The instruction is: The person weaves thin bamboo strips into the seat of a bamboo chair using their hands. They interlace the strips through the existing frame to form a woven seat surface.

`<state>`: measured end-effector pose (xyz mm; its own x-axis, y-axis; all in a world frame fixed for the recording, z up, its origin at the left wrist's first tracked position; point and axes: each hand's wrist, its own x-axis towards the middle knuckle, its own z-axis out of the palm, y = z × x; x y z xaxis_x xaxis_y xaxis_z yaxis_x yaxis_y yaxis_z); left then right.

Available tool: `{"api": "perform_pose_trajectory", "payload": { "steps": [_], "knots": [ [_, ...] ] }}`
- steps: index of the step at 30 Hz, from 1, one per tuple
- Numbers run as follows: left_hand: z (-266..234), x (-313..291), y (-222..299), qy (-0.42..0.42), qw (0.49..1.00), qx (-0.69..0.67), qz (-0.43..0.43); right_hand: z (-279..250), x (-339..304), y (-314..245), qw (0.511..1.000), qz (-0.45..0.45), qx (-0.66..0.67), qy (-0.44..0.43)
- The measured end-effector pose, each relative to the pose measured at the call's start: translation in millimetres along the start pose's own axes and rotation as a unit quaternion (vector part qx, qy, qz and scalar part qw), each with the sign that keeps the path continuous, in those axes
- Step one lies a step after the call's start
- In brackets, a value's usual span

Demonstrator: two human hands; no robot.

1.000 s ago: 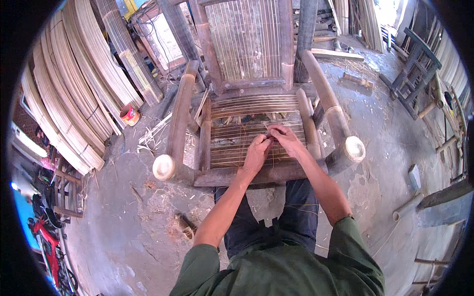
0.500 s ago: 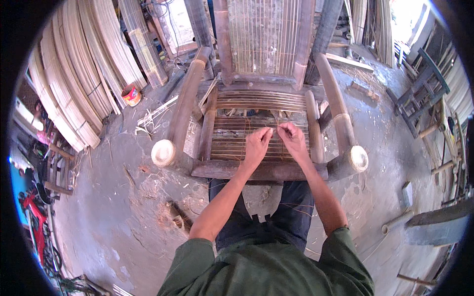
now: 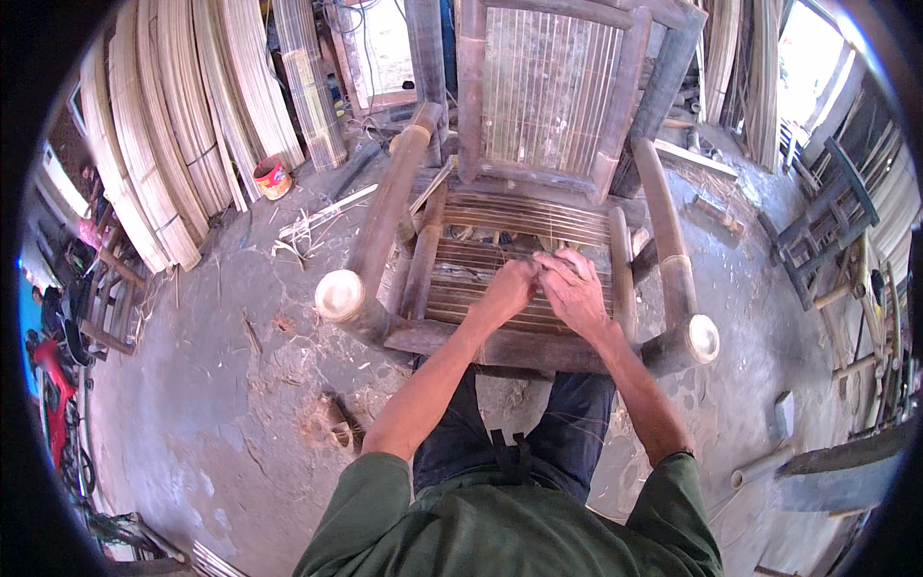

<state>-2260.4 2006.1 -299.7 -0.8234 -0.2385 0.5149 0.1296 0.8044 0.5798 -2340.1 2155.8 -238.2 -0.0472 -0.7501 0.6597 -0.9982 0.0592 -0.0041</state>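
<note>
Likely heavy and stiff: bamboo chair, twelve o'clock.
Left hand and right hand have curled fingers, I can't tell on what; I'd lift by the armrests, ten and two.

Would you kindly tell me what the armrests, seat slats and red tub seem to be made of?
The armrests look like thick, dark, smooth bamboo, given their tubular shape and joint rings. The seat slats are probably split bamboo: narrow brown strips with a slight sheen. The red tub may be bright, thin-walled plastic, though painted metal is possible.
</note>
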Motion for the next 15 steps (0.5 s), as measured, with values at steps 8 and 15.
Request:
{"api": "perform_pose_trajectory", "payload": {
  "steps": [8, 15],
  "knots": [
    [4.5, -0.1, 11.3, -0.049, 0.998, -0.004, -0.047, 18.5, -11.3, 21.3, 0.981, 0.14, 0.128, -0.04],
    [-5.2, 0.2, 25.6, 0.009, 0.999, -0.017, -0.043, 26.6, -19.9, 15.7, 0.948, 0.217, 0.229, 0.045]
  ]
}}
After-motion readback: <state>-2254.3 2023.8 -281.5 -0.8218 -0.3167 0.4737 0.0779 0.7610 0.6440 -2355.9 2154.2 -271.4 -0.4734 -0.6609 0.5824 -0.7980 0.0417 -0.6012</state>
